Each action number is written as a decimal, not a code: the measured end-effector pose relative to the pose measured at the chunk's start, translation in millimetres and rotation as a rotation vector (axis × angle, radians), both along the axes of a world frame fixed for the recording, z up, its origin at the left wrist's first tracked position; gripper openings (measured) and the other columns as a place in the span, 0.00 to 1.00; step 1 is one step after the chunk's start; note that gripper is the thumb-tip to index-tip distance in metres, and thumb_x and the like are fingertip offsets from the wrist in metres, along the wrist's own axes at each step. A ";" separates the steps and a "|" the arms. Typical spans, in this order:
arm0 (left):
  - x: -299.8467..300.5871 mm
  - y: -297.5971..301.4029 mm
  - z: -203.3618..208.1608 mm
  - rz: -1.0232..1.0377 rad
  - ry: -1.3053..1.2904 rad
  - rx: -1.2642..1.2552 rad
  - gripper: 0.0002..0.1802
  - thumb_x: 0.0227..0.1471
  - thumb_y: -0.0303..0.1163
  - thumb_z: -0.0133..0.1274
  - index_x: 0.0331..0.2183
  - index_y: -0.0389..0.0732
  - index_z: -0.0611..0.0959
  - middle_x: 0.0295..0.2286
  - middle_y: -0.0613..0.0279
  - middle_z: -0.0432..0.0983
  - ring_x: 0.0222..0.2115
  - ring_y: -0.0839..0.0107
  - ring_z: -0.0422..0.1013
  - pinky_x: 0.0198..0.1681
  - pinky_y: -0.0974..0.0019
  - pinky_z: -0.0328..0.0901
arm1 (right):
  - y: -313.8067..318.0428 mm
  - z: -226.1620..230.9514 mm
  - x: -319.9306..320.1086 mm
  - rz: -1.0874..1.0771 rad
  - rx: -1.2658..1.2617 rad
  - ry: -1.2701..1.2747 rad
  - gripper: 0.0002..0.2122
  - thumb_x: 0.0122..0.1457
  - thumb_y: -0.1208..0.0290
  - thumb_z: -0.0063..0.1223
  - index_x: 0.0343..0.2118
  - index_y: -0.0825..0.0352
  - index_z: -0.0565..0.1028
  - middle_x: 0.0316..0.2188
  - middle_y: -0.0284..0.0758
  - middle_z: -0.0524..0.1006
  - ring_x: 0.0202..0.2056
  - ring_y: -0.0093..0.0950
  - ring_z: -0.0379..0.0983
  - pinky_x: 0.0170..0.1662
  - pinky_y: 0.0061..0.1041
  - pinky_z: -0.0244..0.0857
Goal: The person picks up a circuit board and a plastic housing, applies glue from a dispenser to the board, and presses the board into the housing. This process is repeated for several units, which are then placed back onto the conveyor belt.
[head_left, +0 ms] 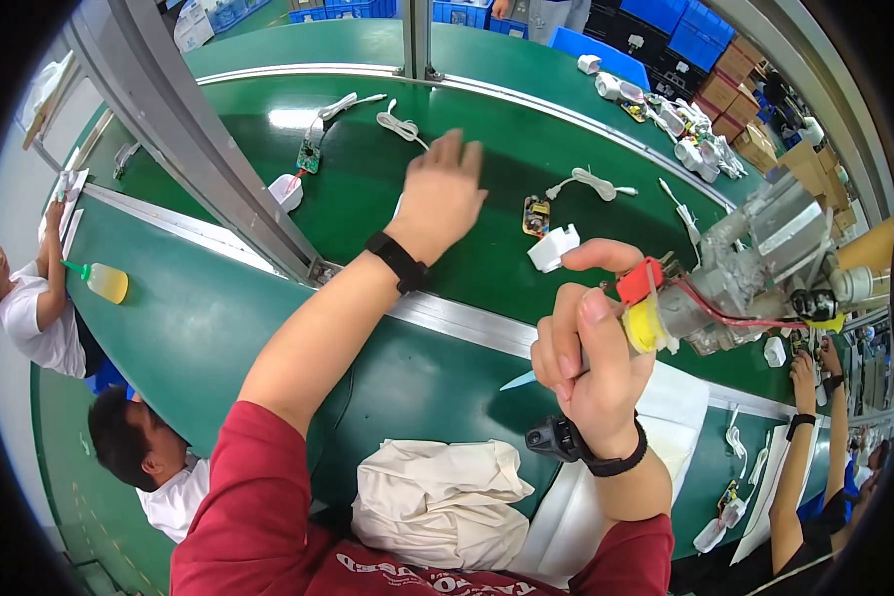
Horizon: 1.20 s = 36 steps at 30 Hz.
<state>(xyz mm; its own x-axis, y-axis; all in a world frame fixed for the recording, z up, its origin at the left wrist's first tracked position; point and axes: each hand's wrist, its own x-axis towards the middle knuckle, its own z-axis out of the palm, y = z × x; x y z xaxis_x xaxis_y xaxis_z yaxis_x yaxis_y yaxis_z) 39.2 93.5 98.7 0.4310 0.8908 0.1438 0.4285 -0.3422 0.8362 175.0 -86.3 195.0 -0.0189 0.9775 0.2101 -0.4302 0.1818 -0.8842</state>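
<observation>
My left hand (439,199), slightly blurred and wearing a black wrist strap, reaches over the green conveyor belt, fingers extended and apart. Under it runs a white cord (397,124); a white edge shows beside the palm, the rest hidden. Closed around a grey tool (680,313) with yellow tape, a red switch and thin wires is my right hand (598,353). From beneath its fingers a light-blue pointed tip (518,381) sticks out, and its index finger reaches toward the switch. Beyond that finger lie a white plastic housing (554,248) and a circuit board (536,216) with a coiled white cord.
Another board (309,155) with cord and housing lies to the left on the belt. A metal post (204,139) slants up at left. Cream cloth (442,497) lies before me. A yellow-liquid bottle (107,283) stands on the left table. Co-workers sit left and right.
</observation>
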 end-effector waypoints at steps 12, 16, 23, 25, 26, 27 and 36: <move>-40.0 -24.9 14.2 0.065 -0.765 -0.650 0.18 0.57 0.38 0.48 0.44 0.36 0.73 0.33 0.58 0.75 0.32 0.70 0.73 0.35 0.66 0.69 | 0.9 -2.4 0.5 -0.038 0.012 -0.040 0.12 0.62 0.71 0.42 0.46 0.71 0.61 0.10 0.26 0.61 0.09 0.14 0.52 0.13 0.16 0.46; -39.8 -77.6 0.3 -0.068 -1.194 -1.034 0.17 0.60 0.38 0.43 0.45 0.38 0.73 0.32 0.60 0.75 0.33 0.72 0.73 0.38 0.70 0.69 | 5.6 -6.8 2.9 -0.083 0.065 -0.115 0.13 0.64 0.67 0.38 0.47 0.68 0.61 0.11 0.26 0.57 0.08 0.14 0.48 0.11 0.15 0.42; -23.0 -150.1 -32.9 -0.191 -0.917 -1.164 0.19 0.60 0.33 0.44 0.51 0.37 0.67 0.37 0.59 0.74 0.43 0.69 0.71 0.46 0.65 0.67 | 26.3 -12.8 12.3 -0.151 0.033 -0.102 0.13 0.64 0.64 0.38 0.47 0.67 0.62 0.11 0.26 0.56 0.08 0.14 0.48 0.11 0.16 0.40; -20.9 -148.3 -34.2 -0.279 -0.857 -1.135 0.19 0.60 0.31 0.44 0.52 0.37 0.66 0.38 0.59 0.74 0.44 0.69 0.71 0.47 0.66 0.66 | 35.4 -20.8 13.5 -0.175 0.029 -0.107 0.13 0.64 0.64 0.38 0.46 0.67 0.62 0.11 0.26 0.56 0.08 0.14 0.48 0.11 0.16 0.40; -19.9 -147.1 -36.2 -0.361 -0.796 -1.089 0.19 0.60 0.30 0.44 0.52 0.37 0.65 0.40 0.58 0.73 0.44 0.70 0.70 0.48 0.67 0.66 | 39.6 -25.3 13.6 -0.191 0.037 -0.107 0.13 0.64 0.63 0.38 0.46 0.66 0.62 0.11 0.26 0.56 0.08 0.15 0.48 0.10 0.17 0.40; -20.9 -145.2 -40.0 -0.438 -0.738 -1.036 0.20 0.60 0.28 0.45 0.53 0.36 0.65 0.41 0.58 0.73 0.45 0.71 0.70 0.49 0.67 0.65 | 43.4 -29.7 11.6 -0.201 0.046 -0.105 0.13 0.64 0.63 0.38 0.45 0.66 0.62 0.10 0.27 0.56 0.07 0.15 0.48 0.10 0.17 0.40; -29.9 -134.7 -75.3 -0.448 -0.842 -0.968 0.20 0.57 0.23 0.48 0.52 0.36 0.68 0.41 0.64 0.72 0.43 0.79 0.68 0.47 0.73 0.64 | 53.9 -54.1 -7.0 -0.127 0.014 -0.008 0.11 0.61 0.67 0.46 0.37 0.67 0.59 0.10 0.28 0.59 0.08 0.15 0.49 0.11 0.16 0.44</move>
